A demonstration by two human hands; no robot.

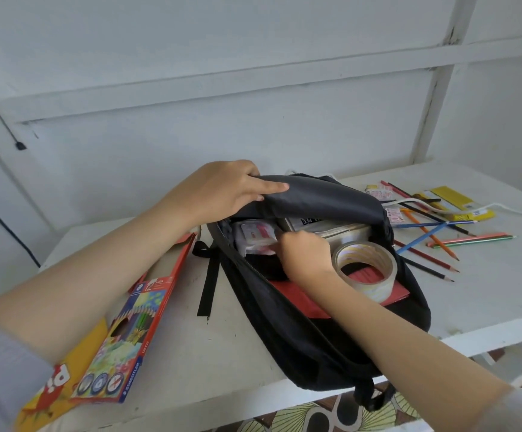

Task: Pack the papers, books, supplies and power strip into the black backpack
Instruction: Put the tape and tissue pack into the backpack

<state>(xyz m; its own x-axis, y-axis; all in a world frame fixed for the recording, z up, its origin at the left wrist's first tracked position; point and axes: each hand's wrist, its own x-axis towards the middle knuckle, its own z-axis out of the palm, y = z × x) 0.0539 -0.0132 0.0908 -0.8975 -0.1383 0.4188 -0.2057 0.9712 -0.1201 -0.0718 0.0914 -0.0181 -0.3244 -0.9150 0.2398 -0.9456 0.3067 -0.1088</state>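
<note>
"Backpack point(300, 347) location?"
"Centre of frame, lying on the white table point(222, 353), main compartment unzipped. Pencil box point(122, 338) lies at lower left."
"Left hand point(222, 191)?"
"I clamp the top flap, thumb on top, and hold it raised."
"Right hand point(306, 254)?"
"Inside the opening, fingers curled against a white-and-pink packet point(258, 238); I cannot tell whether they grip it. Tape roll point(365, 266) sits just right of it on a red book point(303, 297). Loose pencils point(421, 239) lie at right."

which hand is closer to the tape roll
Right. The right hand sits close beside the tape roll; the left hand grips the backpack flap, farther back from it.
</note>
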